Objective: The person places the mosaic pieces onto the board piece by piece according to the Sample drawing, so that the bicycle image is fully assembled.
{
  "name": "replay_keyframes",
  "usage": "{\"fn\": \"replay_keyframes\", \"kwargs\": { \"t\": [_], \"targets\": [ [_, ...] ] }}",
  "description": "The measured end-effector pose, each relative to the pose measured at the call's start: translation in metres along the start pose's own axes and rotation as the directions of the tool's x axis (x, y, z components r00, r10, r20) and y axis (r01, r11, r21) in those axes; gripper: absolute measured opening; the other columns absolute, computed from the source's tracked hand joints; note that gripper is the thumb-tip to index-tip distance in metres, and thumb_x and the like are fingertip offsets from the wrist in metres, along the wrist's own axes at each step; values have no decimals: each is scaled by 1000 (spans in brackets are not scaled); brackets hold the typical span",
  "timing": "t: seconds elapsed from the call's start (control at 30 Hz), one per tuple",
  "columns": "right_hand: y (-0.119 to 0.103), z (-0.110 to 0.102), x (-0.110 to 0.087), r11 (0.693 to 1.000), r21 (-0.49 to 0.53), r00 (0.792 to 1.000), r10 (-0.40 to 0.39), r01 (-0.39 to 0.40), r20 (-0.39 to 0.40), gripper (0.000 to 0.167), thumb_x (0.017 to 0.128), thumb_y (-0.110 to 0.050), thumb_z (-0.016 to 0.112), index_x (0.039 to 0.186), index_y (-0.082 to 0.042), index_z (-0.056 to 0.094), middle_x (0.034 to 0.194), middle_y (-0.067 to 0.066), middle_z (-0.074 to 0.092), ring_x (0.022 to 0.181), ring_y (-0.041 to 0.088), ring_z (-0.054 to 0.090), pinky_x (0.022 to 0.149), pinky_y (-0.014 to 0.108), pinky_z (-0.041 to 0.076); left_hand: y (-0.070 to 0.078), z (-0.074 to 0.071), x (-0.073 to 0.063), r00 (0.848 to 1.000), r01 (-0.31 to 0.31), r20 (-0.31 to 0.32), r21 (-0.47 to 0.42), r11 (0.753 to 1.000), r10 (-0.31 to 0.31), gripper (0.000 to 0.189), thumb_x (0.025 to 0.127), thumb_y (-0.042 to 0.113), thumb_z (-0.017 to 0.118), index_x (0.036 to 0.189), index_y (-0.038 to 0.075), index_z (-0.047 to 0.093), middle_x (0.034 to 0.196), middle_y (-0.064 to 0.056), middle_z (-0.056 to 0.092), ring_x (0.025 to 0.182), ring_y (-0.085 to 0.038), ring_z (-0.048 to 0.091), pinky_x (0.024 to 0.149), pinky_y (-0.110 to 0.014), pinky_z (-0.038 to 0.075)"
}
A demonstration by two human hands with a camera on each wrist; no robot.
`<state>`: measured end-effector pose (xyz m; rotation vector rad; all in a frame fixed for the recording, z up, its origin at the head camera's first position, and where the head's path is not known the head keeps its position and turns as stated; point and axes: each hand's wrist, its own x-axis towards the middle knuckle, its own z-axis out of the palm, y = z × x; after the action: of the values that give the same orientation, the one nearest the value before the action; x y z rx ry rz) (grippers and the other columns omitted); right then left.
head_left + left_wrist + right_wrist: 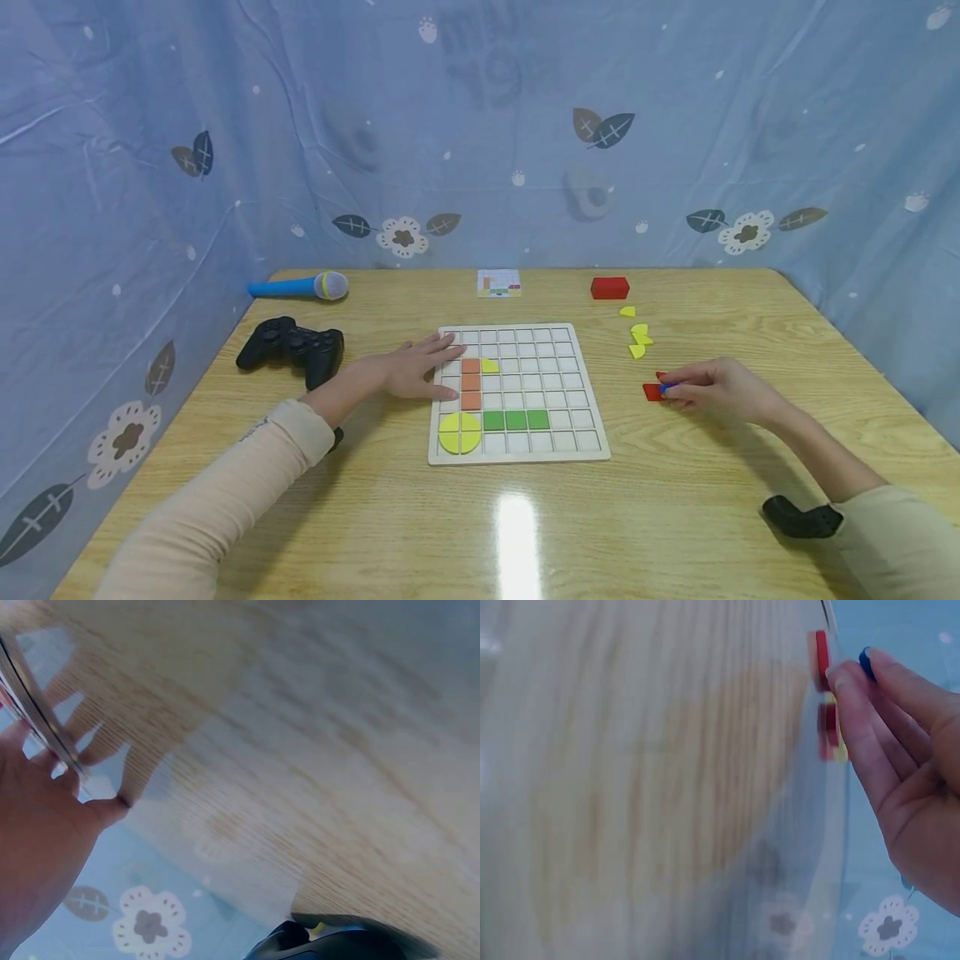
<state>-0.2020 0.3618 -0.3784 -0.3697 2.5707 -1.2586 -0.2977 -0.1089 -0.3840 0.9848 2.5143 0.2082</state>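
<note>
A white grid board (517,457) lies on the table with flat coloured tiles in it. My left hand (412,368) rests its spread fingers on the board's left edge. The board holds a yellow circle of quarter pieces (460,433), a column of orange squares (470,382), a row of green squares (515,420) and a single yellow quarter piece (489,366). To the right of the board, my right hand (720,392) pinches a small blue tile (866,663) between thumb and fingers. Beside those fingertips lie red tiles (652,392), one partly hidden by the hand.
Several loose yellow quarter pieces (637,352) lie right of the board, with a red block (610,288) behind them. A small pattern card (498,283) is at the back. On the left are a toy microphone (300,287) and a black game controller (296,343).
</note>
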Motion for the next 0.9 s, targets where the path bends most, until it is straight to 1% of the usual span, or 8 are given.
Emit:
{"fn": "replay_keyframes", "kwargs": {
  "t": [0.07, 0.17, 0.27, 0.33, 0.5, 0.7, 0.83, 0.9],
  "targets": [
    [-3, 3, 1, 1000, 8, 1000, 6, -6, -26, 38, 90, -12, 67, 115, 15, 61, 96, 18, 70, 78, 16, 69, 67, 30, 56, 0, 0, 0, 1000, -5, -2, -4, 1000, 5, 86, 90, 63, 49, 155, 23, 10, 159, -5, -2, 144, -27, -6, 111, -56, 4],
    [-8, 8, 4, 1000, 18, 999, -11, 12, -50, 34, 90, -13, 68, 111, 14, 64, 95, 18, 70, 79, 14, 69, 67, 30, 56, 0, 0, 0, 1000, -6, -3, -2, 1000, 6, 86, 90, 63, 49, 155, 23, 10, 159, -5, -3, 144, -26, -6, 111, -56, 4],
    [-14, 14, 6, 998, 41, 999, -43, 44, -30, 32, 91, -12, 66, 112, 12, 65, 100, 19, 69, 84, 13, 68, 70, 30, 55, 1, 0, -1, 1000, -1, -3, -7, 1000, 1, 85, 90, 62, 49, 155, 24, 10, 159, -4, -2, 144, -25, -6, 111, -56, 4],
    [-19, 18, 9, 997, 59, 999, -52, 52, 1, 33, 92, -13, 65, 114, 12, 64, 101, 18, 69, 85, 14, 68, 72, 30, 55, 0, 0, -1, 1000, 1, -2, -8, 1000, -1, 85, 90, 62, 49, 155, 24, 9, 159, -4, -2, 144, -25, -7, 111, -56, 3],
    [-32, 34, 16, 996, 84, 999, -12, 9, 42, 36, 89, -21, 69, 110, 9, 67, 95, 14, 71, 80, 19, 68, 72, 32, 55, -2, 1, 1, 1000, 4, 3, -1, 1000, -4, 86, 90, 64, 48, 155, 25, 8, 159, -3, -3, 144, -24, -8, 111, -55, 3],
    [-47, 55, 24, 991, 134, 998, 7, -16, 65, 33, 87, -22, 72, 104, 6, 70, 90, 12, 71, 78, 20, 68, 69, 32, 56, -2, 1, 1, 1000, 2, -2, -1, 1000, -2, 86, 90, 63, 49, 155, 24, 9, 159, -3, -3, 144, -24, -7, 111, -55, 3],
    [-58, 69, 26, 974, 214, 990, 46, -73, 130, 33, 86, -20, 72, 105, 6, 70, 91, 13, 71, 76, 18, 68, 69, 31, 56, 0, 1, 1, 1000, 5, -2, 6, 1000, -5, 86, 90, 64, 49, 155, 25, 9, 159, -3, -3, 143, -24, -8, 111, -55, 3],
    [-65, 77, 27, 958, 264, 983, 69, -113, 172, 33, 86, -18, 72, 107, 7, 69, 93, 14, 71, 75, 17, 68, 69, 30, 56, 0, 1, 1, 1000, 6, -2, 3, 1000, -6, 86, 90, 64, 49, 155, 25, 9, 159, -3, -2, 143, -24, -8, 111, -55, 3]
  ]
}}
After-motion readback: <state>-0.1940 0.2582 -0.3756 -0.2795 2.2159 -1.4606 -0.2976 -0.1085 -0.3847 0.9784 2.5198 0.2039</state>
